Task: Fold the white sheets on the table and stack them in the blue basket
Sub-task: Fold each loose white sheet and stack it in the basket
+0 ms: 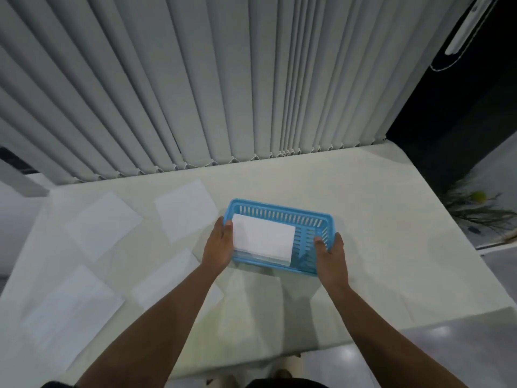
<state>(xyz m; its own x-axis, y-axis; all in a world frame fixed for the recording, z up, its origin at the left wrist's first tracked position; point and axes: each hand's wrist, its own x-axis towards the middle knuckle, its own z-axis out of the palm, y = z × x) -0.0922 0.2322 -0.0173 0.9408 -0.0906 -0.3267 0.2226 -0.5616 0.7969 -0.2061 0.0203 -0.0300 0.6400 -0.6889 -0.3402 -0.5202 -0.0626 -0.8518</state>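
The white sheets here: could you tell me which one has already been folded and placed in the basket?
The folded sheet lying inside the blue basket; the four others lie flat on the table.

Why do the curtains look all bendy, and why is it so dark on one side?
Head view: the wide-angle lens fans the vertical blinds outward and curves the table edge; the upper right corner is dark and unlit; the white sheets on the left look pale and soft against the table; faint shadows fall below the blue basket; glare spots shine on the floor.
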